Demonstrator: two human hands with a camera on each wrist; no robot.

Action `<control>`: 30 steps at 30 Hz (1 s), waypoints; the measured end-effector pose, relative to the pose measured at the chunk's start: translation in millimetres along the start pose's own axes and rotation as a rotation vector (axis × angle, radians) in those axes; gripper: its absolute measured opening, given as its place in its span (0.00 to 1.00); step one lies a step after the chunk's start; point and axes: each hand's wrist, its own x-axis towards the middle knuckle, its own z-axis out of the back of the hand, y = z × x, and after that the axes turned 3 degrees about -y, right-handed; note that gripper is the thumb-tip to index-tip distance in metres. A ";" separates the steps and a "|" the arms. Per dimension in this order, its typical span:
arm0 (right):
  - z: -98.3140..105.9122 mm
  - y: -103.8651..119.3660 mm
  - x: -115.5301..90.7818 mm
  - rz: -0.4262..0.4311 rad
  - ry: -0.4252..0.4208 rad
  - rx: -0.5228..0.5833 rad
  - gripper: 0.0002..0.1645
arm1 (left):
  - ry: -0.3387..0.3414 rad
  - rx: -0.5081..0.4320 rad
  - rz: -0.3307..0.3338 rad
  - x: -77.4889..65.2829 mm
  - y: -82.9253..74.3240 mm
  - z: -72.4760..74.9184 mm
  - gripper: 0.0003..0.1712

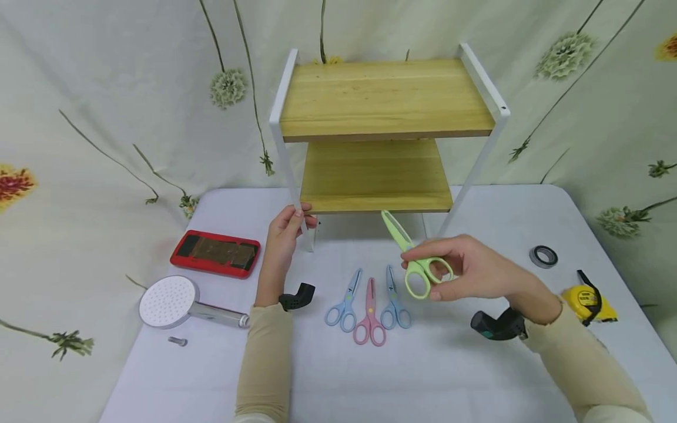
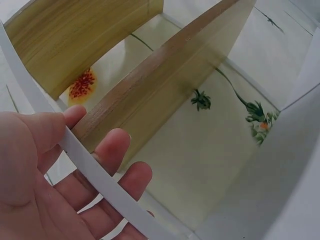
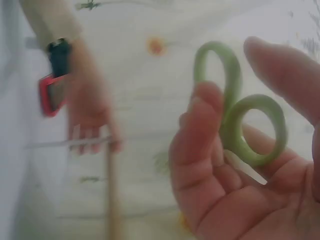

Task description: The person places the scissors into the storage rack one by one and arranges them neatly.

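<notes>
A two-tier shelf with wooden boards and a white frame stands at the back in the head view. My left hand (image 1: 282,235) grips its left white leg (image 1: 287,167), level with the lower board (image 1: 376,176). In the left wrist view, thumb and fingers wrap that leg (image 2: 92,172) beside the board's edge. My right hand (image 1: 473,267) holds light green scissors (image 1: 416,268) near the handles, in front of the shelf, blades toward the lower board. Two green finger loops (image 3: 285,130) show in the right wrist view. Below lie two blue scissors (image 1: 347,302) (image 1: 392,301) around pink scissors (image 1: 371,311).
On the left of the white table (image 1: 328,382) lie a red-framed case (image 1: 217,252), a shower head (image 1: 169,301) and a small bolt (image 1: 178,341). A black tape roll (image 1: 543,257) and a yellow tape measure (image 1: 588,299) lie right. The upper board (image 1: 381,97) overhangs the lower one.
</notes>
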 end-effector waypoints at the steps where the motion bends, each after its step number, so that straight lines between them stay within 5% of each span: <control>1: 4.0 12.0 8.8 0.044 0.023 -0.019 0.40 | 0.000 -0.001 0.004 -0.2 -0.1 0.3 0.20; 6: 17.0 64.9 59.9 0.096 -0.011 -0.172 0.35 | -0.005 0.003 0.000 -0.9 -1.4 0.8 0.19; 13: 30.4 103.4 148.6 -0.071 -0.148 -0.518 0.33 | -0.009 -0.001 -0.009 -0.8 0.6 0.7 0.18; 21: 42.3 97.7 224.3 -0.229 -0.161 -0.701 0.36 | -0.010 -0.010 -0.024 0.3 3.4 0.7 0.18; 30: 40.5 75.1 249.5 -0.148 -0.163 -0.884 0.31 | -0.022 -0.010 -0.027 -1.7 -0.4 -1.6 0.18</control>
